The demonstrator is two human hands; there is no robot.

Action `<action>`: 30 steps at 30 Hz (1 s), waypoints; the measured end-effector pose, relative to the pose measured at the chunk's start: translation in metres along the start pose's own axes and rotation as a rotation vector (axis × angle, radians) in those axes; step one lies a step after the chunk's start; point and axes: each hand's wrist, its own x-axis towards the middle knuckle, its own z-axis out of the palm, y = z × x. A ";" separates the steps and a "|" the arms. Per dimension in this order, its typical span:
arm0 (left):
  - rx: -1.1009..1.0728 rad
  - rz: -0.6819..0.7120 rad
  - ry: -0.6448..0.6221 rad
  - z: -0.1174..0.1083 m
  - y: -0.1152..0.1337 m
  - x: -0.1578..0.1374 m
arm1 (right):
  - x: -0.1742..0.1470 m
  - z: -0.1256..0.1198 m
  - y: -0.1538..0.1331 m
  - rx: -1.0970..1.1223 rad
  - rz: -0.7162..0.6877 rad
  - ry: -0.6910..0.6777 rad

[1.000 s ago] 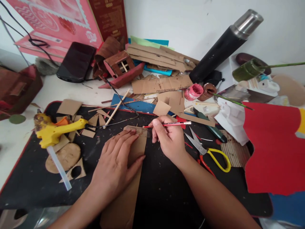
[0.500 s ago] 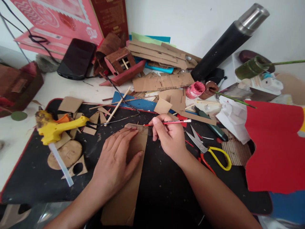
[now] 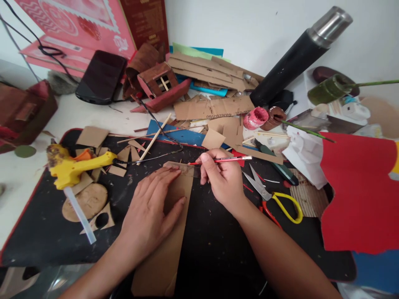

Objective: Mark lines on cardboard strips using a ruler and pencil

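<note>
My left hand (image 3: 152, 203) lies flat with its fingers stretched out, pressing on a long brown cardboard strip (image 3: 162, 265). Under its fingertips a narrow see-through strip (image 3: 196, 172), perhaps a ruler, crosses the far end of the cardboard; most of it is covered. Pinched in my right hand (image 3: 222, 178) is a red pencil (image 3: 232, 159) with a white end. Its point touches or hovers just over the cardboard's far right corner; which one I cannot tell. Scissors (image 3: 264, 193) with yellow and orange handles lie spread to the right of this hand.
A yellow glue gun (image 3: 75, 166) with a glue stick rests on the black mat (image 3: 212, 257) at left. Cardboard scraps (image 3: 215, 137), paint pots (image 3: 256, 118) and a dark green cutter (image 3: 280, 168) lie beyond. A black flask (image 3: 289, 66) leans at the back right.
The pencil's white end has shifted very slightly to the right. Both hands and the cardboard strip stay in nearly the same place.
</note>
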 end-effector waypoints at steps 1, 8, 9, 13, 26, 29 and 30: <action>0.000 0.001 0.001 0.000 0.000 0.000 | 0.000 0.000 0.000 -0.002 0.001 0.003; -0.040 -0.026 0.009 0.000 -0.001 0.000 | -0.001 -0.001 0.000 -0.001 0.000 0.002; -0.057 -0.036 0.011 -0.001 -0.001 0.000 | -0.001 -0.001 0.001 -0.002 -0.002 0.000; -0.153 -0.108 0.038 -0.005 -0.001 -0.001 | -0.001 -0.001 0.001 -0.006 -0.009 -0.002; -0.243 -0.247 0.149 -0.006 -0.004 -0.008 | -0.001 -0.001 0.000 -0.022 -0.012 0.016; -0.263 -0.258 0.156 -0.007 -0.004 -0.008 | -0.001 -0.001 -0.001 -0.035 -0.006 0.016; -0.274 -0.264 0.156 -0.006 -0.005 -0.008 | -0.001 -0.001 -0.001 -0.038 -0.005 0.015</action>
